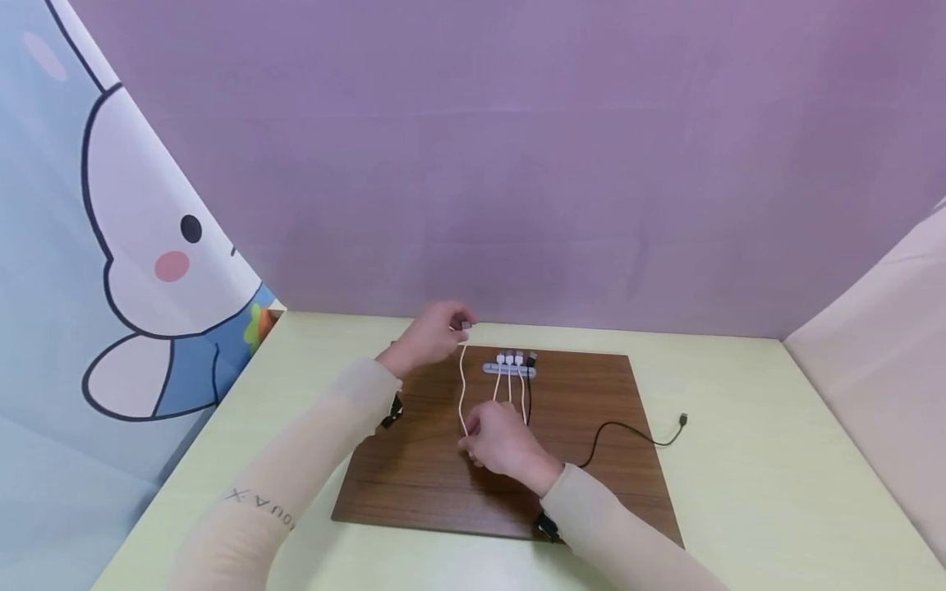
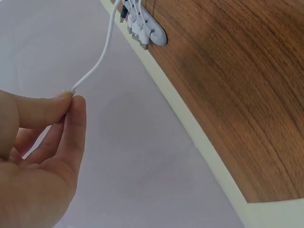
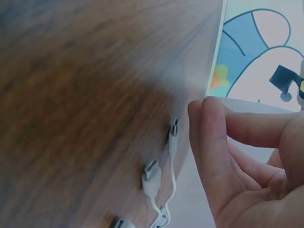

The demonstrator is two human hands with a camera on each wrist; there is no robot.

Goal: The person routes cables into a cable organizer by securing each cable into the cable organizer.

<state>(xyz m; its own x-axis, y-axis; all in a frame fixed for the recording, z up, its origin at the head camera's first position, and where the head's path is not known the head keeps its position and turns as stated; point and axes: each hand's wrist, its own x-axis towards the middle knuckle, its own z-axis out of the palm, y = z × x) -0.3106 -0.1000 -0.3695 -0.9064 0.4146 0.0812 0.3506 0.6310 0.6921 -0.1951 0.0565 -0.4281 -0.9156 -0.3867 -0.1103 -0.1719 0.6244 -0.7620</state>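
My left hand (image 1: 436, 332) is raised at the board's back edge, thumb and fingers pinching a white charging cable (image 2: 102, 54) close to one end. That cable hangs down to my right hand (image 1: 506, 439), whose fingertips pinch it lower over the board; in the right wrist view the fingers hide the pinched part. Between the hands, a grey cable holder (image 1: 489, 368) sits on the board. Several plugs stand in its slots: white USB plugs (image 1: 509, 359) and a black plug (image 1: 531, 359). Loose white connectors (image 3: 174, 135) show beside my right hand in its wrist view.
A dark brown wooden board (image 1: 584, 394) lies on a pale yellow-green table (image 1: 754, 484). One black cable (image 1: 628, 427) runs off the board's right side, its connector resting on the table. Behind hangs a purple cloth (image 1: 517, 164); a cartoon-printed cloth (image 1: 148, 271) covers the left.
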